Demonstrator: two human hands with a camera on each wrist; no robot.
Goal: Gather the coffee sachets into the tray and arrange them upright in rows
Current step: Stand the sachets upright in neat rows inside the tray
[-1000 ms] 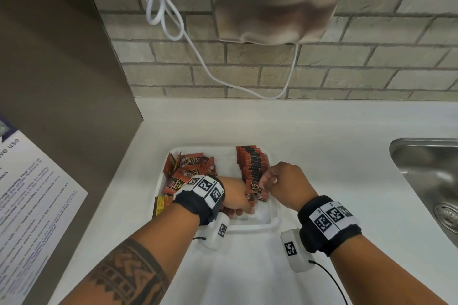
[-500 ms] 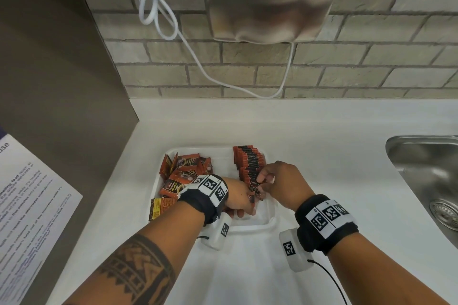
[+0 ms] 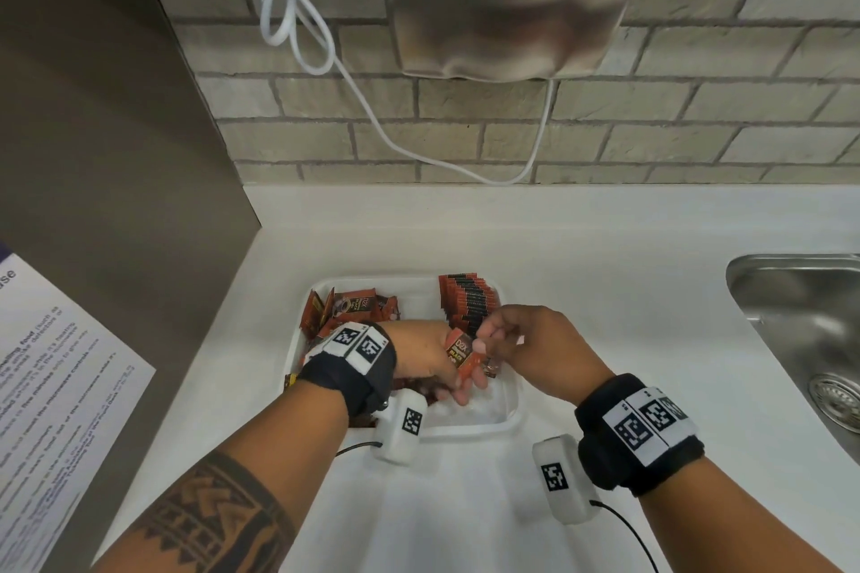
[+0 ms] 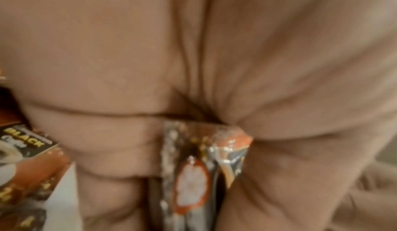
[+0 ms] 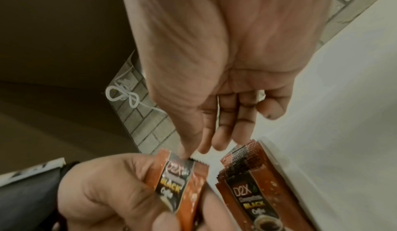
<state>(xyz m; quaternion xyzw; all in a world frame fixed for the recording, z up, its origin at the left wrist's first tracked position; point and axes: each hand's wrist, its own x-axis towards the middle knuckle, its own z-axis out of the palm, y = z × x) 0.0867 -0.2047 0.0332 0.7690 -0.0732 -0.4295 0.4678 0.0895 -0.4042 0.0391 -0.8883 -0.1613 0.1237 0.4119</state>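
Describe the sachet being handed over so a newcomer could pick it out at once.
Below the steel hand dryer, a white tray sits on the counter. Over its right half, the left hand grips one orange sachet, which the right hand pinches by its top edge; it alone is lifted clear.

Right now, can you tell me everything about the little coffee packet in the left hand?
The coffee packet is a small shiny foil sachet, orange-red with a black panel reading "D2X" and "BLACK". The left hand grips it with curled fingers, upright and slightly tilted, above the white tray. The right hand pinches its crimped top edge. It sits just in front of the standing row of packets.
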